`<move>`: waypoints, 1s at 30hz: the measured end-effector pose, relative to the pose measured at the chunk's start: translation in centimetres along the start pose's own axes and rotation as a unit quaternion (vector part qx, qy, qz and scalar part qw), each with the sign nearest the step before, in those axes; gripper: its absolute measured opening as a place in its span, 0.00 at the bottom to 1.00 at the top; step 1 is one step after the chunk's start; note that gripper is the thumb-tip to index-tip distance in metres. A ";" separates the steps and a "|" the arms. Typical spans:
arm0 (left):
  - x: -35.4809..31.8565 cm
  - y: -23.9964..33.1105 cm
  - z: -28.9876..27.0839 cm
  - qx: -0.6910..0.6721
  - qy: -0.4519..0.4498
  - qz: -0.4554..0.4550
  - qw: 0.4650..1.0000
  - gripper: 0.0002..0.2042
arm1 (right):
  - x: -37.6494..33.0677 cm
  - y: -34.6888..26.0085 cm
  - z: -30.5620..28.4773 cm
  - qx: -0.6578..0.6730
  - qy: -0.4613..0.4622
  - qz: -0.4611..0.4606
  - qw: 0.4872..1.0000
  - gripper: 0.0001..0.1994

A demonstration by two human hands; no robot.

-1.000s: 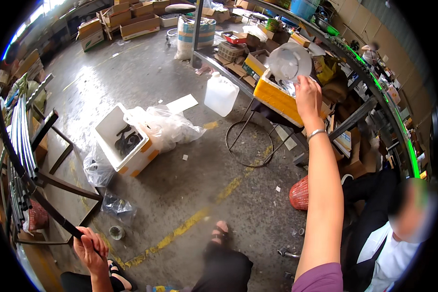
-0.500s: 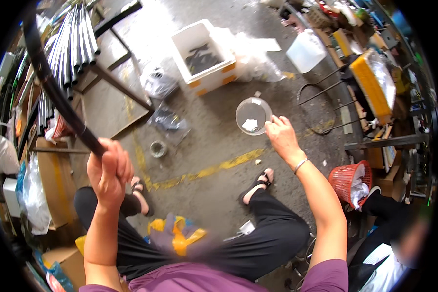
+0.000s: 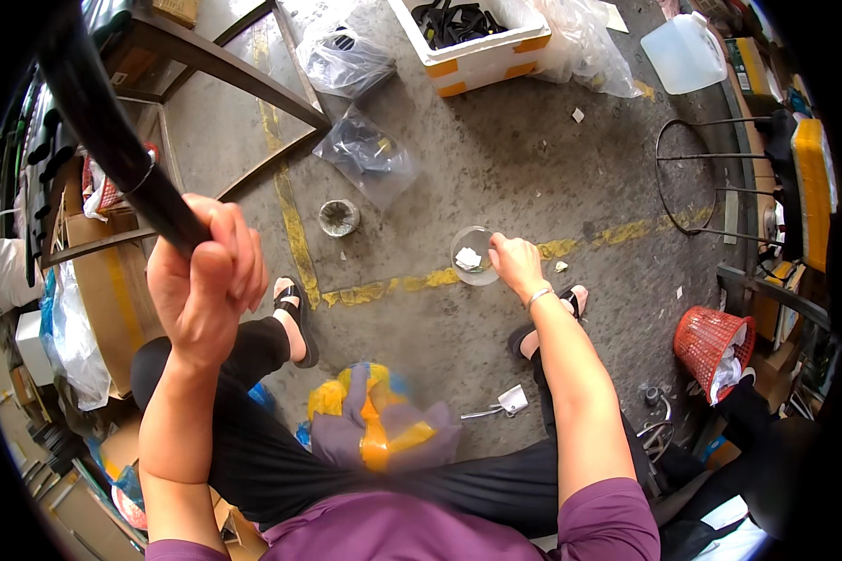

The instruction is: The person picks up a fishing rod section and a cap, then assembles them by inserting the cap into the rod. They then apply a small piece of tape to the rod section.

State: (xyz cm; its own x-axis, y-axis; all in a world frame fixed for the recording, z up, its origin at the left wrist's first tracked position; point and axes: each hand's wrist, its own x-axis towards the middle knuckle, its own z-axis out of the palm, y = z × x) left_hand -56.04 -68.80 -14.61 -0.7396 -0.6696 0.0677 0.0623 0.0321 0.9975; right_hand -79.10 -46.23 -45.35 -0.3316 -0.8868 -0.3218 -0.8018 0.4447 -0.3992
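My left hand (image 3: 208,278) is wrapped round the lower end of a thick black tube (image 3: 122,140), which slants up past the upper left edge of the picture. My right hand (image 3: 519,262) pinches the rim of a round clear shallow container (image 3: 477,274) in front of me. Crumpled white pieces (image 3: 468,258) lie inside the container. Between my feet and the container runs a worn yellow floor line (image 3: 393,287). How my right fingertips meet the rim is partly hidden by the hand itself.
A white foam box (image 3: 482,67) with black parts stands ahead, plastic bags (image 3: 370,159) and a small round tin (image 3: 339,218) left of it. At right are a wire-legged stool (image 3: 688,178), a red basket (image 3: 706,346) and a translucent jug (image 3: 685,54). A metal frame (image 3: 234,70) stands left.
My view has tilted down and shifted. My right hand has brought the clear container nearer and a little left. My left hand keeps its hold on the black tube.
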 end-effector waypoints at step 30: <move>-5.8 1.2 1.6 -0.140 0.014 -0.112 0.984 0.10 | 0.2 0.7 -0.9 0.351 0.076 0.129 0.924 0.05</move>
State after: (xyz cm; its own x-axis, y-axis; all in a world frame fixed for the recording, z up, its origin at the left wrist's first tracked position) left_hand -52.78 -63.72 -13.79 -0.7376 -0.6567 -0.1572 0.0856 -0.3218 0.9429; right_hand -80.19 -46.18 -44.90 -0.5762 -0.7232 -0.3807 -0.1843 0.5688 -0.8016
